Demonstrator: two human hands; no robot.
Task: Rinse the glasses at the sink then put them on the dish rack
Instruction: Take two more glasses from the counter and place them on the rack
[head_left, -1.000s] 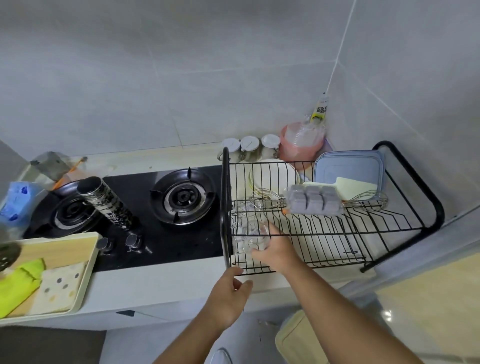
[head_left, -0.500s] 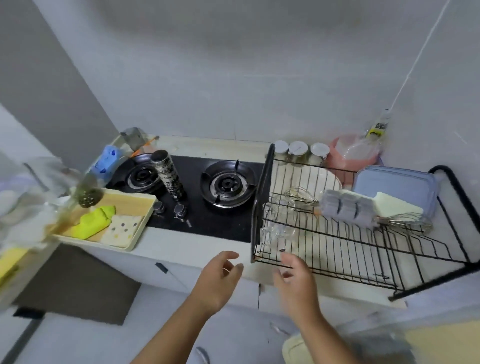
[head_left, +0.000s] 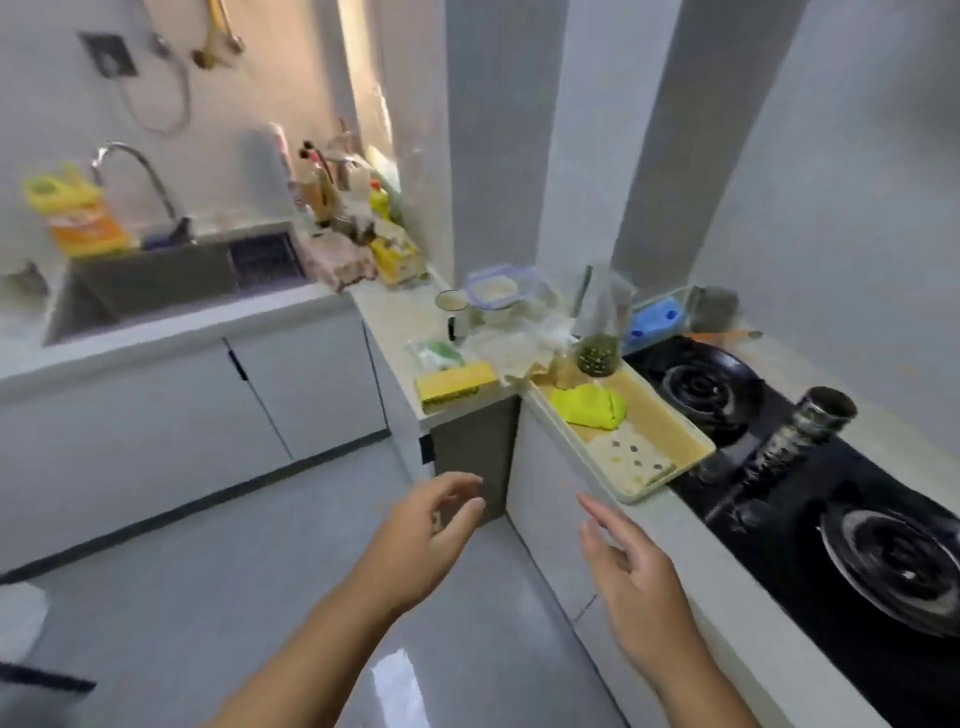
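Observation:
The steel sink (head_left: 150, 283) with its curved tap (head_left: 139, 174) sits at the far left, across the floor from me. My left hand (head_left: 421, 540) and my right hand (head_left: 631, 574) hang in mid-air over the floor, fingers loose and holding nothing. My right hand is close to the front of the stove counter. The dish rack and the glasses on it are out of view. A white mug (head_left: 453, 312) stands on the corner counter; no drinking glass can be made out in the blur.
A cream tray (head_left: 670, 441) with a green cloth overhangs the counter edge beside the black gas hob (head_left: 810, 467). A patterned cylinder (head_left: 800, 431) stands on the hob. Bottles, bags and containers crowd the corner counter (head_left: 405, 312). Grey floor (head_left: 234, 571) lies between me and the sink.
The view has swung left, from the dish rack to the sink side of the kitchen. My right hand let go of the glass on the rack and both hands now hang free.

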